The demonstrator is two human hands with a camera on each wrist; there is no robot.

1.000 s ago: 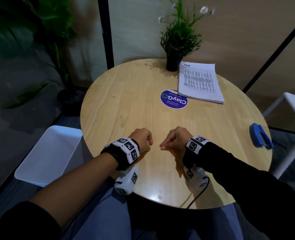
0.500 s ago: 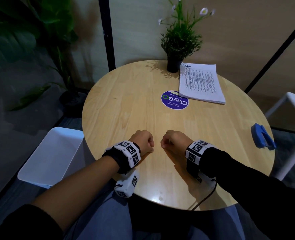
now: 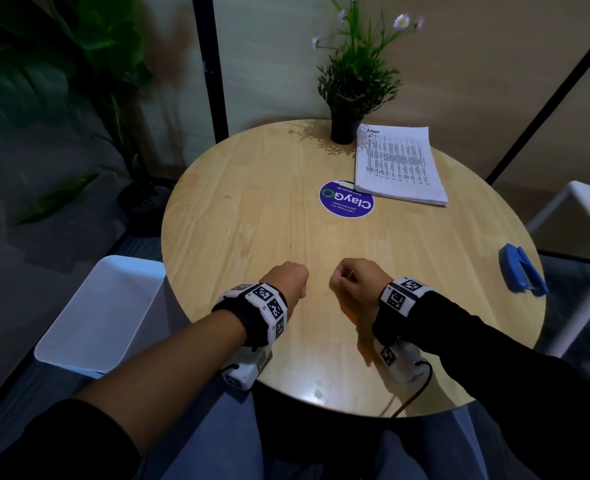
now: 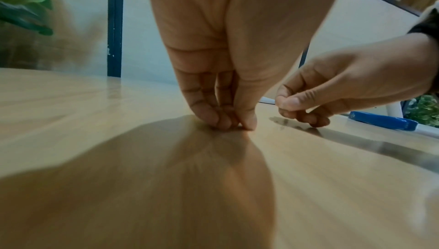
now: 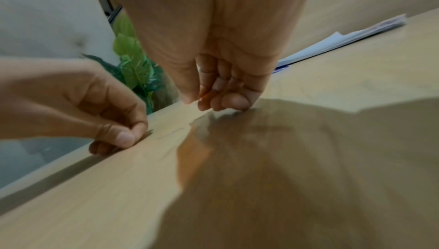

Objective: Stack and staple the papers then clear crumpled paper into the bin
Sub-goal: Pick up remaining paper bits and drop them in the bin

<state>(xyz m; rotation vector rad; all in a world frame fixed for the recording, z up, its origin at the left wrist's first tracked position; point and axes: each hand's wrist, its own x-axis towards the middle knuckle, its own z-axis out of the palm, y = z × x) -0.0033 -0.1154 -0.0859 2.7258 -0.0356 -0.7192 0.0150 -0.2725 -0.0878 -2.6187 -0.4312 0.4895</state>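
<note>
A stack of printed papers (image 3: pixel 399 164) lies flat at the far right of the round wooden table (image 3: pixel 252 209), its edge also showing in the right wrist view (image 5: pixel 344 40). A blue stapler (image 3: pixel 520 271) sits near the table's right rim. My left hand (image 3: pixel 288 282) and right hand (image 3: pixel 356 278) rest as loose fists on the near part of the table, a small gap between them. Their fingers are curled under with knuckles on the wood, and neither holds anything (image 4: pixel 223 119) (image 5: pixel 221 100). No crumpled paper shows in any view.
A white rectangular bin (image 3: pixel 96 313) stands on the floor left of the table. A small potted plant (image 3: pixel 352 84) stands at the table's far edge beside the papers, and a round purple sticker (image 3: pixel 346 199) lies near the middle. A white stool (image 3: pixel 584 209) is at the right.
My right hand's thumb and forefinger have tucked in, and the two fists sit slightly further apart. Nothing on the table has moved.
</note>
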